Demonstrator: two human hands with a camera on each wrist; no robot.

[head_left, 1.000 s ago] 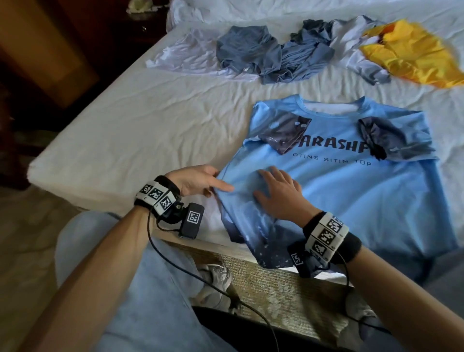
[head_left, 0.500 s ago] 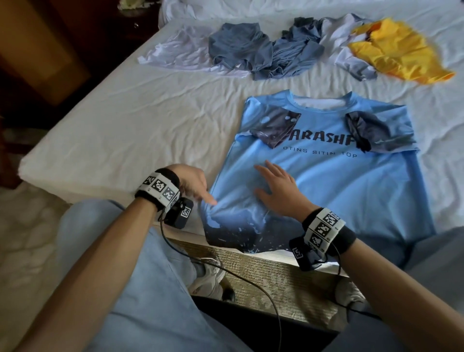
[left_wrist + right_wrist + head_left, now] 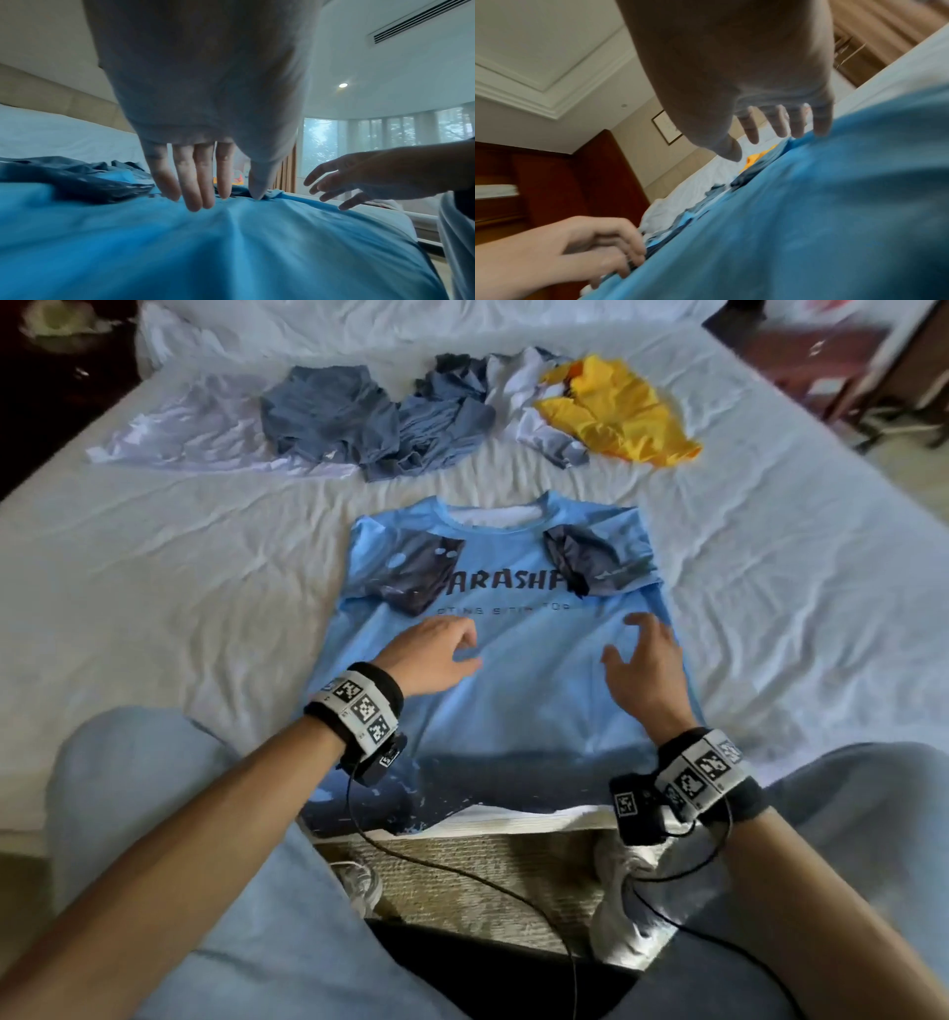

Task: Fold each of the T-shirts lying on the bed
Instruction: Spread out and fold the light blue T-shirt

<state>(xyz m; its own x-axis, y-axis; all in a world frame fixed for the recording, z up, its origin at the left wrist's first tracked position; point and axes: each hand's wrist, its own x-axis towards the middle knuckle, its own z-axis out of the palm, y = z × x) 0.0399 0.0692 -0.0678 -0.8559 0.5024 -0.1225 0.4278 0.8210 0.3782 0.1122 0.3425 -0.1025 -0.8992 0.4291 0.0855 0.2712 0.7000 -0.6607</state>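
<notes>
The light-blue T-shirt (image 3: 513, 670) lies face up at the near edge of the bed (image 3: 179, 588), collar pointing away, its hem hanging a little over the mattress edge. Both dark sleeves are already turned in over the chest, so the fold looks to be partway through: sleeves done, body not yet folded.

The left hand (image 3: 429, 654) sits over the left half of the shirt, just below the printed lettering. In the left wrist view its fingers (image 3: 197, 188) are straight and close together, tips touching the cloth, pinching nothing. The right hand (image 3: 644, 667) is over the right half, near that side seam; its fingers (image 3: 795, 123) are spread and slightly bent, the outer tips brushing the fabric, and it grips nothing either (the blur makes it hard to say how firmly they press).

To my eye this is smoothing or lining up before the next fold. That fold would call for taking hold of an edge, either a side or the hem, and carrying it over evenly so the tucked sleeves do not slip out.

Further up the bed wait the others: a white shirt (image 3: 169, 439), crumpled grey-blue shirts (image 3: 359, 423) and a yellow shirt (image 3: 621, 413), all still unfolded.
</notes>
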